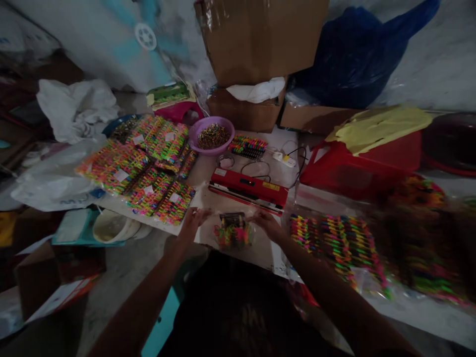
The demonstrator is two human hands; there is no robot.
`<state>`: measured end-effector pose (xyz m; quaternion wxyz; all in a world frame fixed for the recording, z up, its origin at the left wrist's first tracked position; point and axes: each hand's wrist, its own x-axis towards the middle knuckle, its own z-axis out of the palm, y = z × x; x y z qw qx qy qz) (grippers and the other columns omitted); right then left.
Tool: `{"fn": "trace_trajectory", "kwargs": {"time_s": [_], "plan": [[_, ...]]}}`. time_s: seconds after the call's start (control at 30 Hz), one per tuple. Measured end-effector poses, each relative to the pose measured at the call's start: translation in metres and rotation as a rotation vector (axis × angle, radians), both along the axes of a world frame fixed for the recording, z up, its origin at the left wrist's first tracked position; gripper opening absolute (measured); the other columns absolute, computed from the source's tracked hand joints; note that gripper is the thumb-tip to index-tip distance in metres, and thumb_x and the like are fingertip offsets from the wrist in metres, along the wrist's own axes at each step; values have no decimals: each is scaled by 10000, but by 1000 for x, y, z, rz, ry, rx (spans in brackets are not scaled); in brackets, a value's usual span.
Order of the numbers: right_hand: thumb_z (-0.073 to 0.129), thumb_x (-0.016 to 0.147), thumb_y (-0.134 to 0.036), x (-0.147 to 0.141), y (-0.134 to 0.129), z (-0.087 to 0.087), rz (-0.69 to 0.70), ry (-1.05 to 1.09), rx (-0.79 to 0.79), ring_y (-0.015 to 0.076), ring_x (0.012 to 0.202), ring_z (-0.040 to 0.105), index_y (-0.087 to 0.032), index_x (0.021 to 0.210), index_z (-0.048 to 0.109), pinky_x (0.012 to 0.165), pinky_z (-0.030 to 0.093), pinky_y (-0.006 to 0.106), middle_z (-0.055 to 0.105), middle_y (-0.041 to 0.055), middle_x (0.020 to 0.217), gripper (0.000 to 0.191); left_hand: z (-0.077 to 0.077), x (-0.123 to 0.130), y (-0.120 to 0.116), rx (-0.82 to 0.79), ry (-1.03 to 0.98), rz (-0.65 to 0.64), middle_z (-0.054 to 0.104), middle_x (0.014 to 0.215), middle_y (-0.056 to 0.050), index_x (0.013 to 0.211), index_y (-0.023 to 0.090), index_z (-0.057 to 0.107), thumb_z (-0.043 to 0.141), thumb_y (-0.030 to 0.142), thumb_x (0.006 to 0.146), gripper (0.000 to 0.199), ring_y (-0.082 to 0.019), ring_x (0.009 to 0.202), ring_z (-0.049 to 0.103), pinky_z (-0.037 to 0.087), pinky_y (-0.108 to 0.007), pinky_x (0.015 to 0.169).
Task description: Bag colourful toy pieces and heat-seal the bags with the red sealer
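A clear plastic bag (pixel 232 234) holding small dark pieces and bright multicoloured ones lies at the table's front edge, before my body. My left hand (pixel 194 221) pinches its upper left corner, and the upper right corner is between the fingers of my right hand (pixel 266 223). Just beyond the bag sits a red bag sealer (pixel 249 188) with a small lit light and a yellow label. The bag's top edge is stretched between my hands, close to the sealer's front. Dim light and blur hide what the pieces are.
Filled colourful packs (pixel 115 166) are heaped on the left; more multicoloured packs (pixel 344 243) lie on the right. Behind are a purple basin (pixel 227 144) of small pieces, a power strip (pixel 284 159) with cords, a red crate (pixel 334 171) and cardboard boxes (pixel 260 39).
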<state>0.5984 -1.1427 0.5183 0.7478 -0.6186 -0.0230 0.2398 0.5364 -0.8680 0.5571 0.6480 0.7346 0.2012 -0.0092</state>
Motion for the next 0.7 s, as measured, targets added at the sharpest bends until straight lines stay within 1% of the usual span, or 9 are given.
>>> {"fn": "trace_trajectory", "kwargs": {"time_s": [0.1,0.17,0.23,0.3,0.4,0.5,0.57,0.63,0.7], "plan": [[750,553,-530,5,12,-13,-172,173,150,125,618,532,-196,656,488,649,435,274,534,-39,616,437,-23,18,-3,-77,87,-126,636,1119,-81,1050,207,584,691,538,609,562,-232,1070,556,449,-340,877],[763,547,-504,12,18,-21,-265,229,170,105,594,500,-198,662,478,627,434,253,500,-50,616,434,-37,35,-8,-79,143,-199,650,1089,-89,1033,185,617,677,540,624,544,-244,1043,568,458,-336,848],[761,560,-484,24,22,-27,-355,242,164,89,575,465,-201,663,471,595,423,225,468,-57,614,418,-51,55,-14,-90,182,-213,671,1004,-81,964,172,641,550,582,722,485,-224,926,603,473,-319,758],[761,555,-473,35,26,-33,-461,250,152,79,556,436,-205,654,466,560,409,207,441,-63,605,411,-64,76,-18,-107,206,-196,673,857,-59,815,168,638,422,613,778,495,-184,763,604,464,-287,653],[763,527,-464,43,30,-45,-569,325,146,77,529,430,-209,657,472,520,401,203,440,-68,586,408,-85,99,-18,-116,235,-182,598,630,-17,612,170,561,413,634,768,512,-137,604,542,433,-255,587],[732,568,-451,34,34,-64,-559,449,80,74,452,405,-206,656,483,423,332,195,449,-69,512,361,-106,103,-15,-129,323,-217,539,518,-1,537,162,539,514,634,711,504,-126,535,504,416,-247,546],[708,592,-431,25,36,-80,-571,542,31,82,424,428,-203,653,486,394,311,195,482,-59,479,324,-120,100,-13,-165,399,-229,564,521,-13,551,159,547,550,642,676,499,-135,521,521,423,-250,515],[704,582,-403,20,38,-95,-631,638,18,109,448,505,-201,664,490,422,376,212,542,-37,493,306,-133,101,-11,-223,489,-192,629,602,-39,629,157,562,560,647,661,491,-151,524,560,435,-258,475],[703,571,-387,25,40,-108,-691,694,17,137,478,560,-195,684,501,467,442,247,587,-15,520,301,-147,109,-11,-277,564,-119,670,688,-63,692,159,553,557,631,674,473,-156,527,587,435,-254,441]]}}
